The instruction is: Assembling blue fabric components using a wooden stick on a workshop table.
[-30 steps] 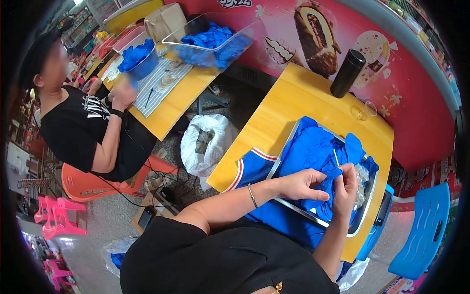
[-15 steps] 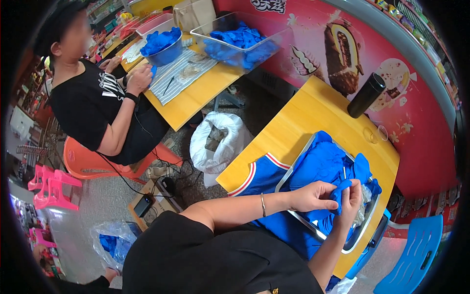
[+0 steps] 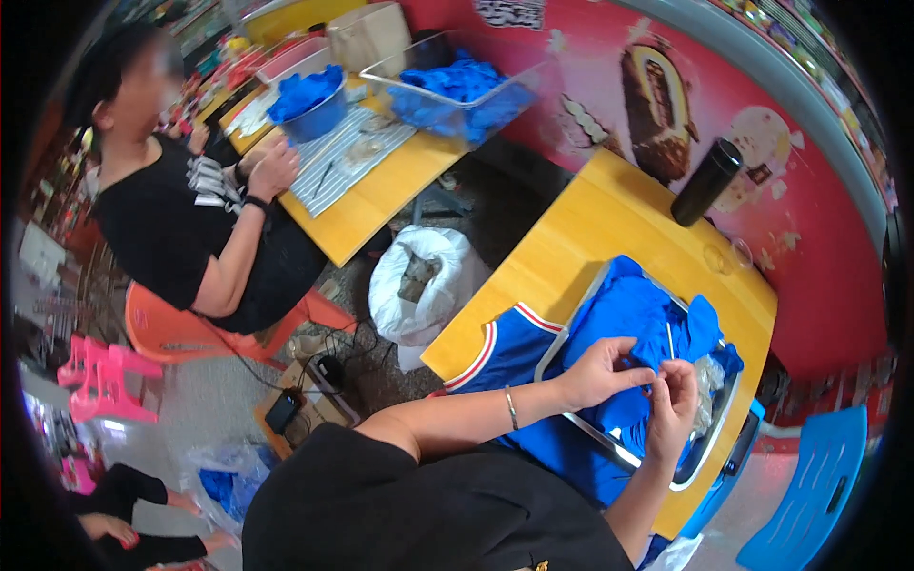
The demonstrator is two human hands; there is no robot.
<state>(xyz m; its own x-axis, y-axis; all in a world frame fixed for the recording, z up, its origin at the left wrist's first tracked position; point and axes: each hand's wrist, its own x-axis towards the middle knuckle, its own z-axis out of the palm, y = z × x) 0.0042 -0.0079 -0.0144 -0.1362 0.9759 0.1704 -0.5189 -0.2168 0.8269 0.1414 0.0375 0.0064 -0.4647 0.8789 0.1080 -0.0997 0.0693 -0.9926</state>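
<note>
**Both hands pinching blue cloth over the tray**

We held our left hand (image 3: 595,373) and right hand (image 3: 674,404) fingertip to fingertip, pinching a fold of blue garment (image 3: 624,314) heaped in the clear tray (image 3: 569,319) on the yellow table (image 3: 609,214), keeping it taut for close work.

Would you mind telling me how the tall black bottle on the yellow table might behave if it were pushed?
The black bottle stands upright, tall and narrow, so a push near the top would probably tip it. Being round, it would likely roll on the yellow table.
</note>
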